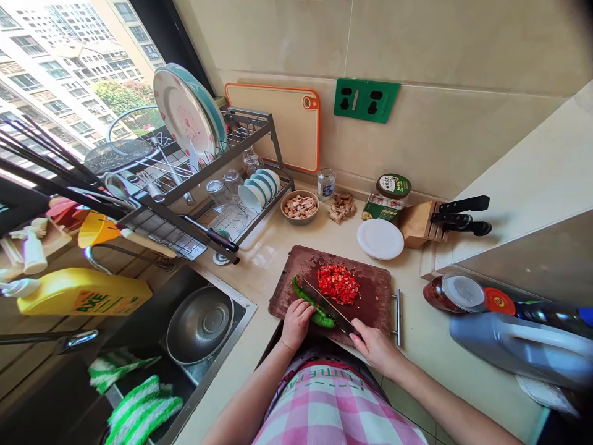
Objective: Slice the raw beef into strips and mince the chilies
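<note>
A dark brown cutting board (377, 290) lies on the counter in front of me, with a heap of chopped red chili (338, 284) near its middle. Green chili peppers (323, 320) lie at the board's near left part. My left hand (298, 321) has its fingers curled over them, holding them against the board. In my right hand (370, 343) is the handle of a kitchen knife (331, 309). Its dark blade slants up and left across the board, beside the green chilies and just short of the red heap. Whether the edge touches a chili, I cannot tell.
Behind the board stand a bowl of garlic cloves (300, 207), ginger (341, 209), a white plate (380, 239) and a knife block (419, 224). At left are a dish rack (273, 148) and a sink holding a wok (200, 324). Jars and a grey-blue jug (509, 346) line the right.
</note>
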The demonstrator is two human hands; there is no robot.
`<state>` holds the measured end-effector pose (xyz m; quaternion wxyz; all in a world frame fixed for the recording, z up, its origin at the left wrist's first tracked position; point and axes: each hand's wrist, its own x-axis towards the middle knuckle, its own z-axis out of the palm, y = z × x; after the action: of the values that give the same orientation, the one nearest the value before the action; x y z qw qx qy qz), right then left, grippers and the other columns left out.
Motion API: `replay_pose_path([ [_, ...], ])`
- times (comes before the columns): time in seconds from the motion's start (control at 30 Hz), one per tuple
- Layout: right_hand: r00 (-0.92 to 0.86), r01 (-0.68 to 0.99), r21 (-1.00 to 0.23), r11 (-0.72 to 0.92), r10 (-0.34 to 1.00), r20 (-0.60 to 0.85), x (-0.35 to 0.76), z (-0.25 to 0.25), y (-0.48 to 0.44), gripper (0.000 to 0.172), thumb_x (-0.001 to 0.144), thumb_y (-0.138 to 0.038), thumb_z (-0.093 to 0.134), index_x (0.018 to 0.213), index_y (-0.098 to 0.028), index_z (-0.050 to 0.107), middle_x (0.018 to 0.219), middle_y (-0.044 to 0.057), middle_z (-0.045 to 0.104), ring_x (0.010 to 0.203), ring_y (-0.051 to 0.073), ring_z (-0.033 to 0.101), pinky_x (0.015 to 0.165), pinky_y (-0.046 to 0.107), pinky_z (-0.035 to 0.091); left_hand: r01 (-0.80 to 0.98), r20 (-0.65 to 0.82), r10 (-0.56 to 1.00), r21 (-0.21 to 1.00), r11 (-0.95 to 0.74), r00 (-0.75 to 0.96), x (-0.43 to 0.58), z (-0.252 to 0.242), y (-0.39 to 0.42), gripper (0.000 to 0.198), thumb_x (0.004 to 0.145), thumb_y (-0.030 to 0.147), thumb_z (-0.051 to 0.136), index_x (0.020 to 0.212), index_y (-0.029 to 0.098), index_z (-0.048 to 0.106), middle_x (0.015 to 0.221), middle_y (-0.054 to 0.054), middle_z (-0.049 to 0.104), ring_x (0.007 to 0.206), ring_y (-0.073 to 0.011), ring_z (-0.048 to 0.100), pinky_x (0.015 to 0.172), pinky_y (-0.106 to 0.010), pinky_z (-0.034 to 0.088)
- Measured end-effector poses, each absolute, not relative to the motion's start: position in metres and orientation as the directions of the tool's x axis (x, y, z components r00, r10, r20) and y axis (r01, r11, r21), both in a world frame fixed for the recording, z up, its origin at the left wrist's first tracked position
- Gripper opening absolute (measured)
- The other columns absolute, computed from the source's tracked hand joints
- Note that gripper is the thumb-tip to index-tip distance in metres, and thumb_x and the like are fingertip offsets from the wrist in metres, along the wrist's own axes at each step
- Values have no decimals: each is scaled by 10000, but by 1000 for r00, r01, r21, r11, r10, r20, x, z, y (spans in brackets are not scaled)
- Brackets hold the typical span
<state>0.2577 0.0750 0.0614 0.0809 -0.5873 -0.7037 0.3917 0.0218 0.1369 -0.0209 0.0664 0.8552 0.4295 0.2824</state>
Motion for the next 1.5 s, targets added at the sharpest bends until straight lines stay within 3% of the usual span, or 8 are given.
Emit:
replay_pose_path([
  [0.5, -320, 831, -555, 42, 852, -414, 235, 71, 110, 164, 875, -296, 361, 972, -225, 474, 773, 30, 644, 693, 160, 597, 554, 222, 288, 637, 409, 739, 379, -671, 536, 14, -19, 141, 320, 774, 37, 384, 924, 184, 626, 901, -56, 641, 947, -174, 545, 848, -344, 474],
  [0.7, -217, 873, -487, -14, 884, -415, 218, 62, 106, 137, 876, -272, 365, 925, -220, 481, 744, 42, 645, 665, 170, 604, 526, 224, 273, 648, 375, 756, 390, -654, 537, 11, -15, 137, 323, 761, 60, 401, 938, 199, 633, 883, -58, 645, 935, -182, 551, 861, -383, 447],
  [0.87, -218, 827, -562, -24, 907, -359, 217, 51, 111, 176, 891, -301, 318, 950, -217, 461, 777, 32, 641, 695, 156, 598, 555, 216, 323, 642, 400, 736, 365, -674, 546, 5, -18, 135, 316, 758, 77, 416, 953, 195, 634, 906, -60, 650, 946, -188, 550, 861, -380, 446],
  [1.03, -212, 707, -705, -52, 936, -282, 236, 56, 100, 203, 870, -339, 322, 883, -212, 480, 705, 1, 607, 603, 133, 544, 564, 226, 356, 626, 409, 709, 339, -702, 574, 3, -21, 137, 315, 788, 106, 398, 974, 198, 635, 915, -66, 643, 970, -184, 541, 854, -348, 467],
  [1.27, -217, 603, -725, -332, 807, -550, 237, 70, 91, 195, 868, -382, 308, 911, -240, 435, 476, -103, 386, 312, 76, 353, 355, 183, 262, 624, 406, 705, 335, -706, 581, 6, -15, 138, 308, 778, 70, 390, 922, 186, 636, 881, -59, 643, 925, -183, 543, 836, -342, 481],
  [1.5, -259, 716, -695, -63, 901, -348, 234, 68, 99, 123, 858, -277, 367, 821, -210, 463, 661, -24, 550, 564, 101, 468, 540, 211, 315, 635, 411, 733, 371, -678, 542, 11, -20, 138, 334, 771, 38, 370, 911, 182, 637, 876, -58, 637, 897, -177, 554, 829, -337, 484],
])
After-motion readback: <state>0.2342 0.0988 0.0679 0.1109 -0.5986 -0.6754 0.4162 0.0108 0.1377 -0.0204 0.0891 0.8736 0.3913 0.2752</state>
